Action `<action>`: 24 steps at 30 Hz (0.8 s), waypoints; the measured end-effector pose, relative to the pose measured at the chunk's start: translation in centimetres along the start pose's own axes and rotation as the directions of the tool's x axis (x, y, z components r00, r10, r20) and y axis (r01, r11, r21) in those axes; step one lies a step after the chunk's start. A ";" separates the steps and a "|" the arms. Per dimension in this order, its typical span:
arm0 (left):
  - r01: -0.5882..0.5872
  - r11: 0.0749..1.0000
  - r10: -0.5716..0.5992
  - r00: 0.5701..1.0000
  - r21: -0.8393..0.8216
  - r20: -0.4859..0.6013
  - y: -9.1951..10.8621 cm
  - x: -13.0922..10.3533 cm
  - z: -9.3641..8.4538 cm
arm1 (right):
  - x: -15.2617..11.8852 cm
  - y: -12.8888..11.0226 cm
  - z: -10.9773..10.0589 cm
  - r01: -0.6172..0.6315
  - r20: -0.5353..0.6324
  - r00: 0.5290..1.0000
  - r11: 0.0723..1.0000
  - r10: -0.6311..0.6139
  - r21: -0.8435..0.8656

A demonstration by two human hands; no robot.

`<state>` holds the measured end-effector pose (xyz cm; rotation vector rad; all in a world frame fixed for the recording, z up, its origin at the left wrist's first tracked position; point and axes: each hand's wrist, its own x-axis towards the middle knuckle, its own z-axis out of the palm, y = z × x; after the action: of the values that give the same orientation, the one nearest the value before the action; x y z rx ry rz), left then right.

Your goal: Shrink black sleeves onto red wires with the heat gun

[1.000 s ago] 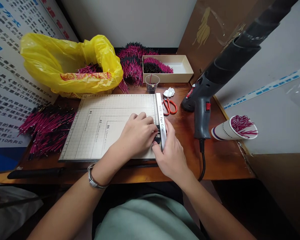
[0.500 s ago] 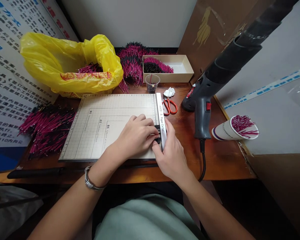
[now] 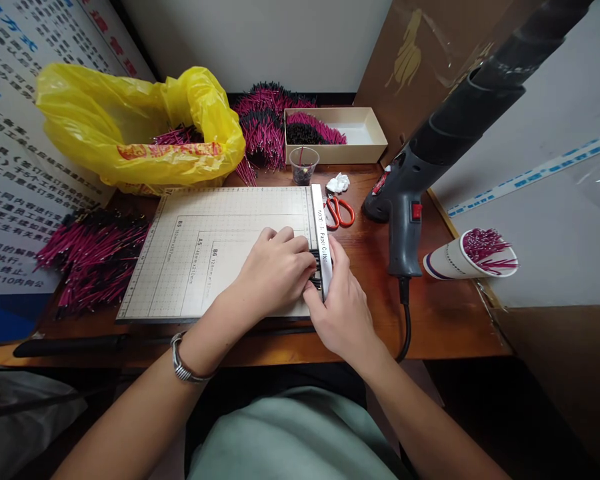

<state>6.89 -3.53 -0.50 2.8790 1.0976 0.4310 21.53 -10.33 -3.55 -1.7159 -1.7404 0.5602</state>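
A cream paper cutter [image 3: 250,205] with printed size lines lies on the wooden table. Along its right edge runs a white guide bar [image 3: 323,233]. Several thin black wire ends [image 3: 316,283] lie against this bar, partly covered by my fingers. My left hand [image 3: 276,272] is closed over them with curled fingers, resting on the board. On the bar's near end is my right hand [image 3: 343,303], its thumb at the wires and its fingers around the outer side. The cutter's black handle [image 3: 73,345] extends along the table's front edge.
Pink-and-black wire bundles [image 3: 97,260] lie left, near a yellow bag [image 3: 175,167]. Behind the board stand a wire-filled box [image 3: 337,155] and a clear cup [image 3: 303,167]. Red-handled scissors [image 3: 341,212], crumpled tissue [image 3: 338,183], a heat gun [image 3: 405,233] and a paper cup [image 3: 445,259] are right.
Both hands keep almost the same place and grip; the fingers shift only very slightly at the wires. The whole view has moved a little.
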 end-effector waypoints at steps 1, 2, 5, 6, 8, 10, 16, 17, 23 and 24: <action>-0.003 1.000 0.003 1.000 0.001 -0.007 0.0 0.0 0.1 | 0.0 0.0 0.0 -0.001 0.005 1.000 1.000 0.001 0.004; -0.007 1.000 0.007 1.000 0.000 -0.013 0.0 -0.1 0.2 | 0.0 0.0 -0.1 -0.002 0.010 1.000 1.000 0.002 0.007; -0.028 1.000 0.028 1.000 0.000 -0.014 0.0 -0.1 0.2 | 0.0 -0.1 -0.2 -0.003 0.023 1.000 1.000 0.003 0.016; -0.036 0.999 0.036 0.999 0.002 -0.011 -0.1 -0.1 0.2 | 0.1 -0.2 -0.3 -0.005 0.025 1.000 1.000 0.005 0.017; -0.051 0.999 0.051 0.999 0.006 -0.001 -0.1 0.0 0.1 | 0.1 -0.2 -0.3 -0.010 0.025 1.000 1.000 0.010 0.017; -0.058 0.998 0.057 0.998 0.010 0.006 -0.2 0.0 0.1 | 0.1 -0.2 -0.2 -0.011 0.026 1.000 1.000 0.010 0.015; -0.044 0.999 0.044 0.999 0.007 -0.014 -0.1 -0.1 0.3 | 0.0 -0.1 -0.2 0.005 0.021 1.000 1.000 -0.005 0.005; -0.038 0.999 0.038 0.999 -0.005 -0.024 -0.1 -0.2 0.3 | 0.0 -0.1 -0.2 0.011 0.020 1.000 1.000 -0.011 0.005; -0.020 0.994 0.017 0.999 -0.103 -0.029 -0.1 -0.8 -0.1 | -0.1 0.0 -0.2 0.048 0.020 0.999 0.999 -0.048 -0.002; -0.021 0.994 0.019 1.000 -0.111 -0.014 -0.1 -0.9 -0.1 | -0.1 0.0 -0.2 0.052 0.019 0.998 0.999 -0.052 -0.006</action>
<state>6.18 -4.08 -0.63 2.7963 1.0128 0.4965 21.63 -10.47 -3.42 -1.6694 -1.7961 0.5500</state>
